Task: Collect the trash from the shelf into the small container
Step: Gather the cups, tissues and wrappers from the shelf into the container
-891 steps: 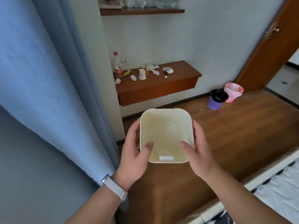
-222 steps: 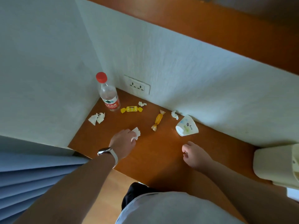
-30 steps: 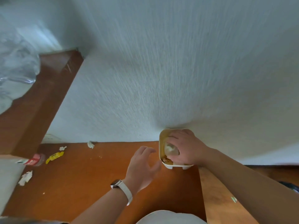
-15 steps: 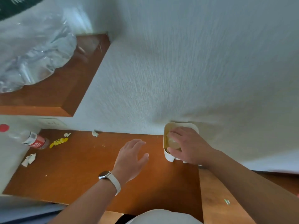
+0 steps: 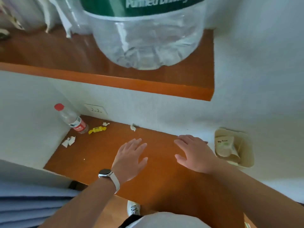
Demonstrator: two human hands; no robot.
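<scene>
The cream small container (image 5: 246,155) stands at the right end of the brown shelf (image 5: 98,155), against the wall, with a crushed paper cup (image 5: 226,146) inside. My right hand (image 5: 194,153) hovers open over the shelf just left of it, holding nothing. My left hand (image 5: 131,157) is open over the shelf's middle, fingers spread. Trash lies at the far left: a yellow candy wrapper (image 5: 97,130), torn white paper scraps (image 5: 69,141), a small white scrap (image 5: 106,124) and another scrap (image 5: 133,127) by the wall.
A small water bottle (image 5: 72,120) with a red cap leans in the left corner below a wall socket (image 5: 95,110). An upper shelf (image 5: 148,84) carries a big clear water jug (image 5: 148,38) and plastic bags. A blue curtain (image 5: 24,203) hangs at lower left.
My right hand has come out of the container, leaving the crushed cup inside, and moved left over the shelf. The view has swung left and back, and the left hand has shifted left.
</scene>
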